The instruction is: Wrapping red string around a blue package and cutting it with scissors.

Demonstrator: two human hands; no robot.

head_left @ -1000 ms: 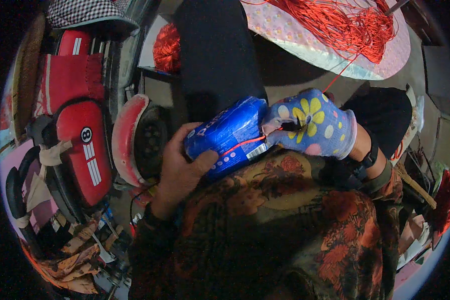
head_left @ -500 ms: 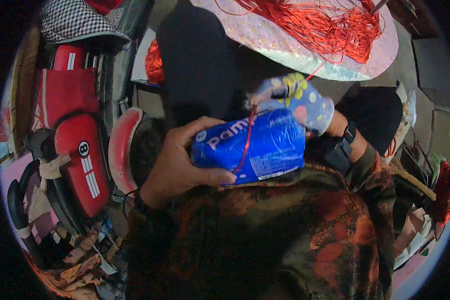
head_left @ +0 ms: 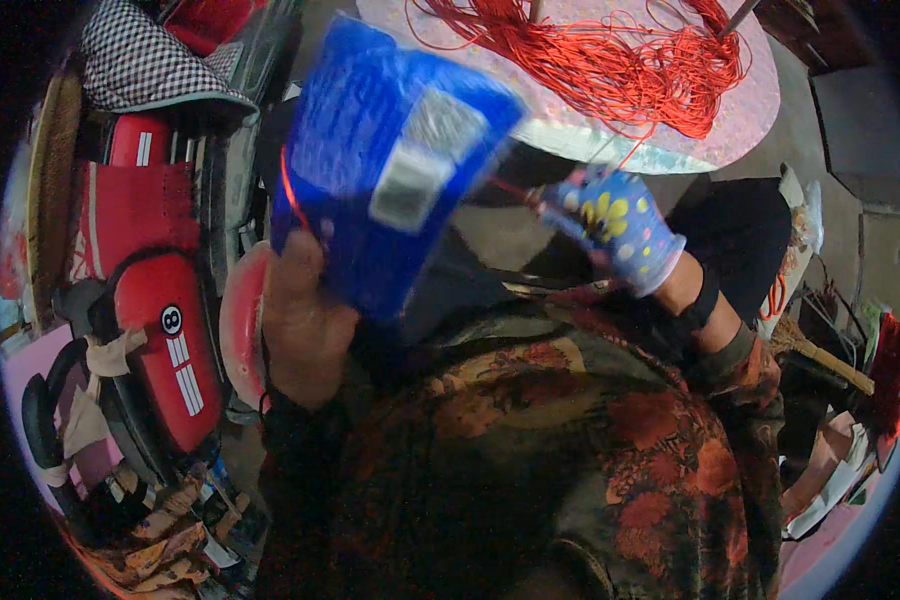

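Observation:
My bare left hand [head_left: 310, 335] grips a blue plastic-wrapped package [head_left: 370, 130] at its lower end, holding it raised and tilted in front of me. A red cord [head_left: 291, 190] crosses the package's left side and passes under my fingers. On my right hand [head_left: 615, 228] is a blue glove with dots and a yellow flower. Its fingertips are pinched on the cord, to the right of the package. From there the cord runs up toward a tangled heap of red cord [head_left: 660, 85] on the table. Motion blurs the package and my left hand.
The pink patterned table [head_left: 756, 108] has a rounded edge just beyond my knees. To the left stand a red padded seat [head_left: 160, 350] with white stripes and a checkered cloth [head_left: 145, 60]. At the right are a straw broom [head_left: 830, 365] and shiny red material [head_left: 895, 385].
My left hand has lifted the package up and left from my lap and turned it, showing another face. The gloved right hand has drawn away from it, keeping the cord.

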